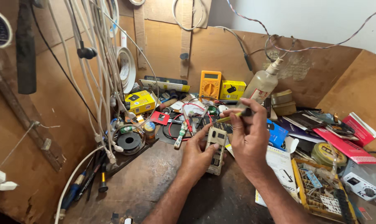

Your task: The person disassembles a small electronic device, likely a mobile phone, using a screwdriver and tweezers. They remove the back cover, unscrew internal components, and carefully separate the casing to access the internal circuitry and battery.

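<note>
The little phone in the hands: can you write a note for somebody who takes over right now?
Left hand: holds the opened beige phone upright over the workbench.
Right hand: fingers pinch a yellow-handled tool, tip pointing left above the phone.
Nearby: yellow multimeter at the back, glue bottle to its right.
Done: phone's cover is off, insides showing.
Left: tool tip has not touched the phone yet.

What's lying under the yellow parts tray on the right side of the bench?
A white printed paper sticks out from beneath the yellow parts tray; how far it runs underneath, and anything else below, is covered.
</note>
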